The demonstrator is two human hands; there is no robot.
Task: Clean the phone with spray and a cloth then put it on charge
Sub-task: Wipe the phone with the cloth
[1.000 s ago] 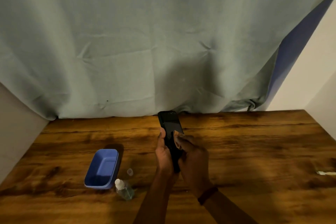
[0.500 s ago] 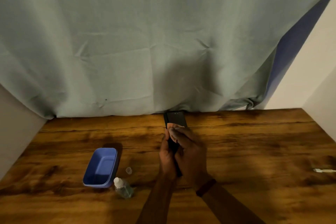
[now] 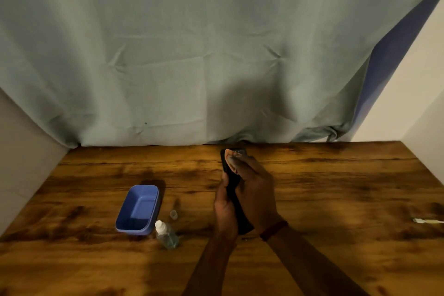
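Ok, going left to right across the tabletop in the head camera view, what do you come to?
Blue tub → clear spray bottle → small clear cap → left hand gripping the black phone → right hand rubbing a small cloth along it → white cable end at the far right edge.

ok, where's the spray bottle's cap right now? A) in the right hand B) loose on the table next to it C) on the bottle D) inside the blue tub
B: the small clear cap sits on the table just beyond the bottle, whose white nozzle is bare; the blue tub looks empty.
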